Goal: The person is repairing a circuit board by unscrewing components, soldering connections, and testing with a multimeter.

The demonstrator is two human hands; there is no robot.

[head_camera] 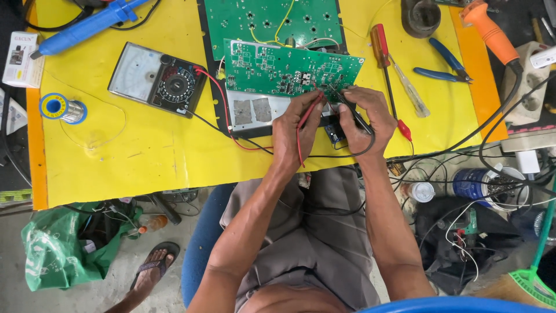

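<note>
Two hands meet at the near edge of a tilted green circuit board (289,71): the left hand (294,128) pinches a red test probe (308,116) like a pen, and the right hand (364,119) is closed the same way on a black test probe (351,110), both tips angled onto the board just ahead of the fingers. Wrists rest on the yellow table (145,150), likely for steadiness. Left of the left hand, the probes' wires run to an analogue multimeter (156,80) lying face up where its dial can be read.
</note>
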